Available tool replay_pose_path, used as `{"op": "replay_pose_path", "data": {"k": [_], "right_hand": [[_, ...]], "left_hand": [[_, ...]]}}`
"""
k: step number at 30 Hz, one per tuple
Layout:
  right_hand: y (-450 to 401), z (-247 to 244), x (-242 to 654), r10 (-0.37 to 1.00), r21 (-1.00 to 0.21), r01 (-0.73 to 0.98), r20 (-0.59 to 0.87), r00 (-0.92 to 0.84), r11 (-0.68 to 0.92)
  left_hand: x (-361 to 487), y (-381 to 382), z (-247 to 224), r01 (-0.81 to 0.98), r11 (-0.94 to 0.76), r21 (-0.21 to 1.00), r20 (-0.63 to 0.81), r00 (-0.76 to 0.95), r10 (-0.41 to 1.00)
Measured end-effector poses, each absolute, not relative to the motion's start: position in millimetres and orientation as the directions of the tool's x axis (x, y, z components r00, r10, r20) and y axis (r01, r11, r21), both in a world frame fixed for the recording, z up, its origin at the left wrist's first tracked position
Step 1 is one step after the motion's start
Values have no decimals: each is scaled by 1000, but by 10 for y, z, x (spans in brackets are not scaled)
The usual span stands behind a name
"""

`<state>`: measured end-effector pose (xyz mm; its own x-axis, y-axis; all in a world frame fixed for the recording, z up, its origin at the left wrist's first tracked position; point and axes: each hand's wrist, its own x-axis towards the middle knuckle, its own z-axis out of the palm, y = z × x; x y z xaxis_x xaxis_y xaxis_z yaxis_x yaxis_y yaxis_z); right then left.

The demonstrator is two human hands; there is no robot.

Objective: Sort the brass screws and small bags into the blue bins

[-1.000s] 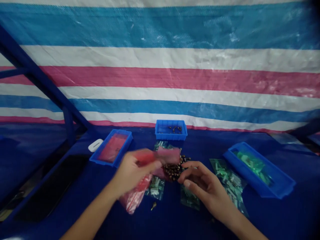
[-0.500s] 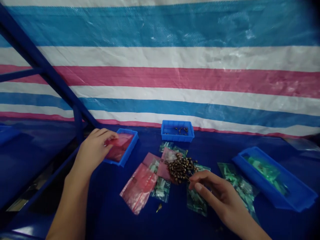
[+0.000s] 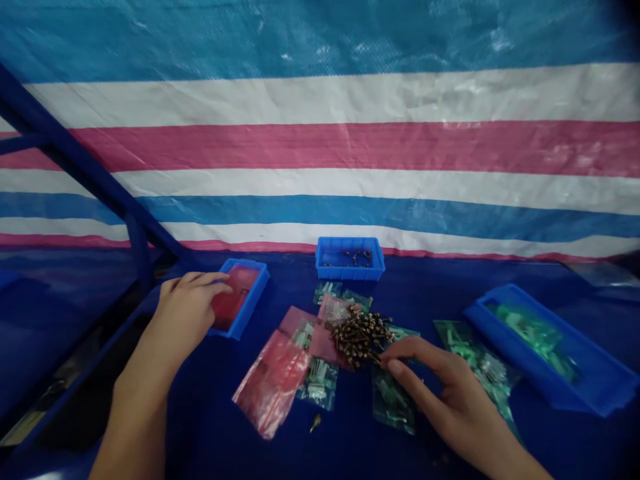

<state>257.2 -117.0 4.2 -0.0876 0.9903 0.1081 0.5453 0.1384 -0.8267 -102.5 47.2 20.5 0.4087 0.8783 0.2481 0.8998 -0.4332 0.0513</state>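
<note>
My left hand (image 3: 187,313) reaches over the near side of a blue bin (image 3: 253,300) holding pink plastic bags (image 3: 231,303). Its fingers are stretched out and apart, the tips above the bags. On the right, my right hand (image 3: 440,387) is at the edge of a heap of small bronze-coloured screws (image 3: 360,337). Thumb and forefinger pinch one screw (image 3: 375,359) there, its far end pointing into the heap. Beneath the heap lie a pink bag (image 3: 323,343) and clear bags of pale parts (image 3: 320,381). More pink bags (image 3: 273,383) lie to the left.
Behind the heap a blue bin (image 3: 350,272) has a few screws in it. At right, a blue bin (image 3: 565,393) contains greenish bags, with clear bags (image 3: 480,363) beside it. One loose screw (image 3: 315,423) lies in front. A blue frame bar (image 3: 100,173) slants at left before striped sheeting (image 3: 350,147).
The fingers of my left hand have straightened and spread over the pink bags. My right hand stays at the heap's edge. The whole view has shifted slightly.
</note>
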Motion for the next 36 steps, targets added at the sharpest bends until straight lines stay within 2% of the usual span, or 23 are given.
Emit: {"op": "replay_pose_path", "data": {"k": [2, 3, 6, 8, 10, 14, 16, 19, 27, 30, 33, 36], "right_hand": [[-1119, -43, 2609, 973, -711, 676, 229, -38, 194], [-1095, -91, 2634, 960, -641, 739, 278, -29, 208], [-1038, -210, 2714, 947, -478, 857, 320, -36, 194], [-1022, -248, 2757, 954, -435, 882, 296, -49, 180], [-1021, -255, 2781, 959, -425, 885, 273, -77, 192], [-1039, -225, 2779, 966, -430, 877, 226, -122, 212], [-1048, -212, 2763, 969, -432, 878, 219, -118, 204], [-1059, -202, 2738, 967, -439, 874, 227, -115, 207], [-1073, -119, 2717, 915, -457, 855, 399, -49, 245], [-1084, -84, 2704, 906, -478, 840, 422, -36, 256], [-1123, -60, 2672, 927, -571, 781, 374, -29, 255], [-1183, -39, 2595, 977, -754, 627, 202, -66, 198]], "left_hand": [[-826, 398, 238, 900, -432, -49, 317, 425, 848], [-703, 352, 240, 887, -460, -43, 350, 444, 824], [-330, 195, 184, 777, -628, 38, 320, 586, 745], [-154, 104, 128, 699, -707, 109, 245, 670, 701], [-83, 48, 102, 682, -711, 173, 140, 698, 703], [-214, 53, 160, 733, -602, 317, -62, 649, 758], [-312, 81, 189, 733, -542, 411, -172, 646, 744], [-366, 95, 188, 727, -465, 505, -258, 642, 722], [-436, 89, 265, 728, -314, 610, -380, 616, 690], [-535, 100, 392, 678, -237, 696, -402, 641, 654], [-510, 76, 466, 534, -53, 844, -386, 673, 631], [-322, 7, 406, 317, 90, 944, -288, 661, 693]]}}
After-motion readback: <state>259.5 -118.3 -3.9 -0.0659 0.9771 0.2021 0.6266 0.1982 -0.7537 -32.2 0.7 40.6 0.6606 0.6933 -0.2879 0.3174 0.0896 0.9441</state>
